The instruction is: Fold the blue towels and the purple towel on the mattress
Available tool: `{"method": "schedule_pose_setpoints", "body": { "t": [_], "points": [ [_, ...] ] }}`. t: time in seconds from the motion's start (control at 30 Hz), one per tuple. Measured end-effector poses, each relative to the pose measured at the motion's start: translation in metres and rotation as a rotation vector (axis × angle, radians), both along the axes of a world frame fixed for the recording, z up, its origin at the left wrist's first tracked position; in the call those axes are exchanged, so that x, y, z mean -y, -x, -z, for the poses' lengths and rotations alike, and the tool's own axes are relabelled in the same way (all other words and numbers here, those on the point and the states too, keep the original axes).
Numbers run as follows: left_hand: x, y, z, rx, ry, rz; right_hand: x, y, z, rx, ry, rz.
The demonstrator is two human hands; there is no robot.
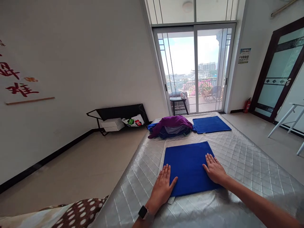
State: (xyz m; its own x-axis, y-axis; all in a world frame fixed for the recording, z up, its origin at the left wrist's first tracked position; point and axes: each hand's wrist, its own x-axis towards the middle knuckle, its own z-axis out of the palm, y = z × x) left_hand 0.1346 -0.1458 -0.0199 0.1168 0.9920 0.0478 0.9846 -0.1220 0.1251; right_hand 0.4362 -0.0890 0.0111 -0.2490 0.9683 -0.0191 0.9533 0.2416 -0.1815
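A blue rectangular cloth piece (190, 167), perhaps a cushion cover, lies flat on the silver quilted mattress (133, 186). A small white tag shows at its near left corner. Against its left edge rests my left hand (162, 185), fingers stretched out and thumb spread over the cloth; a watch is on that wrist. My right hand (215, 169) lies flat along the right edge, fingers extended. Neither hand grips anything. Farther back is a second flat blue cloth piece (211, 124). To its left sits a crumpled heap of purple and blue cloth (174, 125).
A black rack (121, 110) with white boxes (111, 124) and a printed bag stands by the left wall. Sliding glass doors (194, 69) are beyond the mattress. Brown dotted fabric (80, 212) lies at lower left. A white-legged table (283, 120) and a fire extinguisher (247, 105) stand right.
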Motion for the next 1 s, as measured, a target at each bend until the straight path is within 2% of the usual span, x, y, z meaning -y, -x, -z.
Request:
{"method": "schedule_pose_setpoints", "body": {
  "t": [0.13, 0.2, 0.3, 0.4, 0.47, 0.5, 0.57, 0.67, 0.77, 0.9, 1.0],
  "points": [
    [-0.002, 0.006, 0.000, -0.046, 0.022, 0.004, 0.017, -0.012, 0.016, -0.056, -0.042, -0.038],
    [-0.006, -0.001, -0.004, -0.078, 0.018, 0.004, 0.019, -0.014, 0.020, -0.070, -0.061, -0.045],
    [-0.013, -0.040, -0.018, -0.073, -0.014, 0.082, 0.016, -0.014, 0.022, -0.089, -0.095, -0.046],
    [-0.021, -0.101, -0.033, 0.016, -0.023, 0.290, 0.015, -0.013, 0.023, -0.079, -0.107, -0.054],
    [-0.024, -0.134, -0.037, 0.073, -0.038, 0.384, 0.015, -0.014, 0.024, -0.058, -0.107, -0.071],
    [-0.025, -0.145, -0.037, 0.091, -0.047, 0.410, 0.015, -0.014, 0.024, -0.050, -0.110, -0.081],
    [-0.024, -0.151, -0.033, 0.103, -0.061, 0.439, 0.015, -0.015, 0.023, -0.043, -0.121, -0.092],
    [-0.014, -0.129, -0.022, 0.082, -0.062, 0.445, 0.015, -0.014, 0.022, -0.044, -0.118, -0.077],
    [0.004, -0.089, -0.011, 0.046, -0.030, 0.408, 0.017, -0.012, 0.020, -0.053, -0.101, -0.059],
    [0.033, -0.035, 0.002, 0.023, 0.042, 0.267, 0.017, -0.010, 0.018, -0.057, -0.095, -0.045],
    [0.051, -0.009, 0.011, 0.023, 0.082, 0.183, 0.016, -0.010, 0.016, -0.049, -0.090, -0.045]
  ]
}}
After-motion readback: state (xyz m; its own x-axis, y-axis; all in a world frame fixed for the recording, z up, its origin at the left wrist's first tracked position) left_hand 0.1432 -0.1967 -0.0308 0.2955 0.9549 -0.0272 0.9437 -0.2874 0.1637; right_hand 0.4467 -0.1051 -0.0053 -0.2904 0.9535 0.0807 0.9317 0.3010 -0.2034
